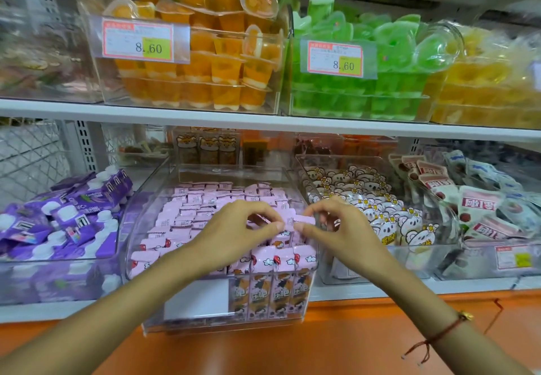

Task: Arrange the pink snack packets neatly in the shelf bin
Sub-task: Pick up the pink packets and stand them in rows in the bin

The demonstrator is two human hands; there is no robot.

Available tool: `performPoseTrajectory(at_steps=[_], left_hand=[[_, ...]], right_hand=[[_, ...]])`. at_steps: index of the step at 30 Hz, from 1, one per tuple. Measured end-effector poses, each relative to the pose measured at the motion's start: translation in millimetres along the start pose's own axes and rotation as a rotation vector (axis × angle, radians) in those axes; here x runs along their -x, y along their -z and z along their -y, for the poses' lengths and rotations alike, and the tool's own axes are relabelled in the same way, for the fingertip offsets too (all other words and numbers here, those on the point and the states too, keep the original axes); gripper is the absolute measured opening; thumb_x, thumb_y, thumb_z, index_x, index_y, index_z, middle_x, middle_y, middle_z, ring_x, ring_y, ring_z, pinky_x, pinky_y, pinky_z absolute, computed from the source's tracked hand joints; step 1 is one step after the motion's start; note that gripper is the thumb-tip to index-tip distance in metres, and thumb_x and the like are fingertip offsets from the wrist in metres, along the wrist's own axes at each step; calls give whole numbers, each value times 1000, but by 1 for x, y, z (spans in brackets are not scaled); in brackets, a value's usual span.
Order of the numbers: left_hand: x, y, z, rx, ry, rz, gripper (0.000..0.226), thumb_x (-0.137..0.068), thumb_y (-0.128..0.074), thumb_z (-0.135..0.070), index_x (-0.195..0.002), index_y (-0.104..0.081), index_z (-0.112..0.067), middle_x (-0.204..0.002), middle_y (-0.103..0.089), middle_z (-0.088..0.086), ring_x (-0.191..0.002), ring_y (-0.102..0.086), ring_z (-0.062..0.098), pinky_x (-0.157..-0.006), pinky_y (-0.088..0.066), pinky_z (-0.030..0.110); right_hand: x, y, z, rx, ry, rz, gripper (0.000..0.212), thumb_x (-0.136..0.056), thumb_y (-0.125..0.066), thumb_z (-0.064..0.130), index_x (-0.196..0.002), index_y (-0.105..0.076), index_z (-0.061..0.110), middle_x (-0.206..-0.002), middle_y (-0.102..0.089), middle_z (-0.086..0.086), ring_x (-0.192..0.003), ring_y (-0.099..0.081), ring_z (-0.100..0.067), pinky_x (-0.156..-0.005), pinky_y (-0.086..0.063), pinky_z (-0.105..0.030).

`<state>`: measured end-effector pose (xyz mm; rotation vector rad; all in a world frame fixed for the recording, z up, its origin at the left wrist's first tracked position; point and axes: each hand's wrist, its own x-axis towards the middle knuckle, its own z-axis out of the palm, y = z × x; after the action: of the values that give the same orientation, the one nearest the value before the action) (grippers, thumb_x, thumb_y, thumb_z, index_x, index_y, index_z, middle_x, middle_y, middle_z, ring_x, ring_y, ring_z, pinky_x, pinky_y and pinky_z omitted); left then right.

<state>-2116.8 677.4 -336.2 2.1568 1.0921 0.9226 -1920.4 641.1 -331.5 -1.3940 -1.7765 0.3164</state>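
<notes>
Pink packets [205,213] are filling the clear bin [152,199] on the lower shelf, and the job is looking well along: the near-right row is standing upright against the front wall, and the far rows are lying in fairly even lines. The near-left corner is looking looser, with packets leaning flat, so that part is probably still waiting for tidying.

Going left to right: a bin of purple packs [58,222] is sitting just beside the pink one. Over the pink bin's middle, the left hand [234,228] is pinching one end of a single packet [292,222] between thumb and fingertips, and the right hand [342,228] is pinching the other end, holding it just above the right-hand rows. It is likely being set into a row there. Further right, a bin of koala packs [380,216] is standing next to the pink one, then a bin of white and pink pouches [480,207].

On the shelf above, bins are holding orange cups [205,61], green cups [366,81] and yellow cups [483,87].
</notes>
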Motion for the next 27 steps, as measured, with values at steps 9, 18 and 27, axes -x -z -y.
performPoseTrajectory(at_steps=[9, 18, 27], left_hand=[[3, -1, -8, -502, -55, 132, 24, -93, -52, -42, -96, -71, -28, -72, -66, -11, -65, -57, 3, -52, -38, 20], [36, 6, -22, -18, -357, -151, 69, -76, -63, -7, -127, -39, -47, -133, -39, -26, -124, -38, -6, -91, -35, 3], [38, 18, -33, 425, -97, -236, 37, -73, -72, -38, -109, -67, -30, -98, -72, -13, -85, -69, 3, -63, -54, 16]], right_hand=[[-3, 3, 23, -191, 94, -398, 14, -93, -57, 23, -80, -60, 17, -83, -60, 3, -73, -54, -8, -65, -42, -18], [0, 5, 39, -870, -346, -380, 20, -97, -49, 21, -88, -58, 5, -69, -66, 0, -53, -59, -1, -51, -49, -12], [5, 0, 44, -884, -551, -203, 24, -95, -54, 30, -83, -58, 9, -56, -53, 2, -40, -44, -3, -37, -34, -15]])
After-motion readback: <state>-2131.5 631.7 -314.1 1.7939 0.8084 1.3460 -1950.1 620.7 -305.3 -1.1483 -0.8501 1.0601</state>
